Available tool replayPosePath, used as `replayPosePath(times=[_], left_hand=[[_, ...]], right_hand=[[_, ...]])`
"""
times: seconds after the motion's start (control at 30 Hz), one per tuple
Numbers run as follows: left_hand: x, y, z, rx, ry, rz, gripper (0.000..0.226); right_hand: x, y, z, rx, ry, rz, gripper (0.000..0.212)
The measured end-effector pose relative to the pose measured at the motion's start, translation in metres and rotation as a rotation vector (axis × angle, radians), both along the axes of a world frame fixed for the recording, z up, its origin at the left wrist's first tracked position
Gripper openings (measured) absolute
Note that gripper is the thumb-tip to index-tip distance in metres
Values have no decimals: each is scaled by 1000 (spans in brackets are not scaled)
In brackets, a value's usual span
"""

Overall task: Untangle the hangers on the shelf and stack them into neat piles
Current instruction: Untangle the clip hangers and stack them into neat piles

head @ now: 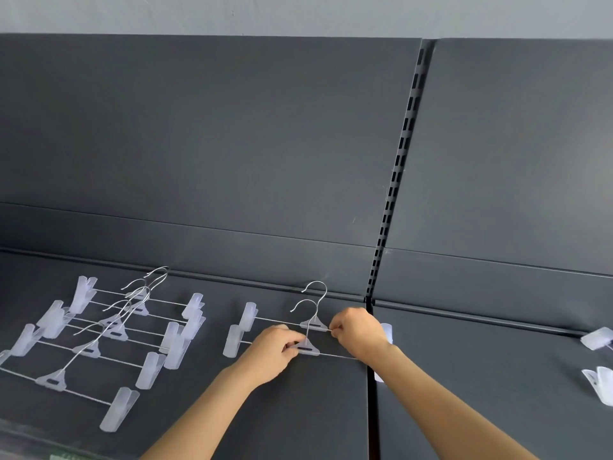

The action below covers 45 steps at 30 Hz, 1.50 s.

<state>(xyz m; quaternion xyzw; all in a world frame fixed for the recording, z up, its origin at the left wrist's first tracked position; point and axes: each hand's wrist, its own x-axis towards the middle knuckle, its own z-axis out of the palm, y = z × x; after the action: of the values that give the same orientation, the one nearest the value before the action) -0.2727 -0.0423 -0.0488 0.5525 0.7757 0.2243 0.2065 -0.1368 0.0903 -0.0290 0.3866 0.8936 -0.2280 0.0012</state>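
Two clear plastic clip hangers with metal hooks lie side by side on the dark shelf [298, 410]. My left hand [272, 351] pinches the centre piece of the nearer hanger [310, 348]. My right hand [360, 332] grips the wire bar of the farther hanger [313, 323] just right of its centre. The right-end clips of both are mostly hidden behind my right wrist. To the left lies a spread of several more clip hangers [109, 330], overlapping with hooks crossing.
The shelf's dark back panel [215, 144] rises behind, with a slotted upright [398, 180] at the seam between two shelf sections. Loose clear clips [600, 380] show at the right edge, on the neighbouring shelf.
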Motion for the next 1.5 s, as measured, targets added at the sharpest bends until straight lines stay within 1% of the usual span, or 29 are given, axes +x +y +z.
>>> replayPosePath(times=[0.23,0.43,0.5,0.6,0.7,0.77,0.9,1.0,1.13,1.27,1.5], left_hand=[[-2,0,2,-20,38,0,34],[0,0,4,-46,114,-1,35],[0,0,6,-20,155,-4,36],[4,1,13,69,184,8,37],[20,7,22,134,181,-27,34],[36,13,27,139,191,-72,35],[74,27,32,128,266,-132,36],[106,39,36,140,273,-148,33],[165,60,37,166,275,-184,32],[234,83,37,160,253,-196,34],[371,124,35,143,237,-201,34]], right_hand=[[5,-8,1,55,-8,-42,30],[8,-14,1,133,-2,-78,29],[10,-16,1,164,10,-62,25],[20,-20,7,239,-1,-52,19],[44,-21,14,292,8,-73,25],[67,-20,17,350,-17,-86,27],[126,-19,18,396,-73,-137,31],[177,-14,16,390,-138,-188,36],[250,-3,13,374,-171,-265,41],[326,13,12,372,-159,-316,39],[463,49,15,326,-78,-353,43]])
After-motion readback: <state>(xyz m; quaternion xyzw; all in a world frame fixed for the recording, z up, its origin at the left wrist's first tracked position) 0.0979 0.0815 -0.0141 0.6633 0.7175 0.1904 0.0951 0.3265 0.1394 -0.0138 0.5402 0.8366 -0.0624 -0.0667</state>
